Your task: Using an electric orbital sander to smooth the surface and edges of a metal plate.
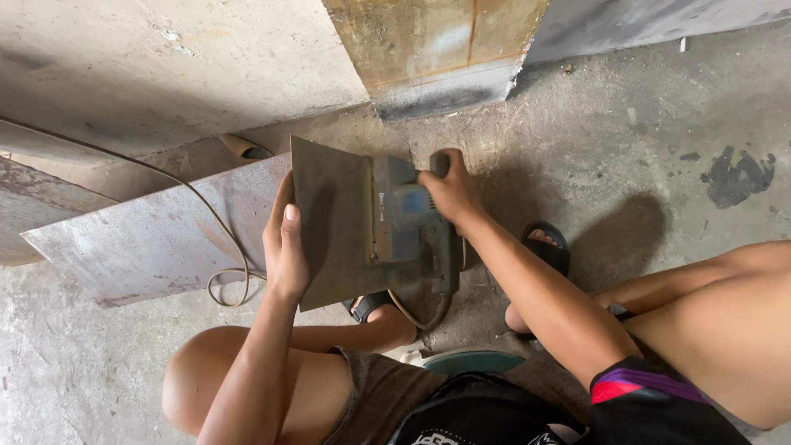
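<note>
My left hand [284, 243] grips the left edge of a dull brown metal sheet [329, 222], thumb on top, and holds it tilted up in front of me. My right hand [449, 191] is closed around the handle of a grey and blue electric sander [412, 227] whose pad lies against the right part of the sheet. The sander's cable [424, 317] loops down from it toward my foot. I am squatting, knees apart, with black sandals on the concrete floor.
A larger rusty metal plate [156, 235] lies flat on the floor at left, with a thin cord [227, 280] curling over it. A rusted metal post [432, 49] and grey wall stand ahead. A teal round object [474, 360] sits beneath me.
</note>
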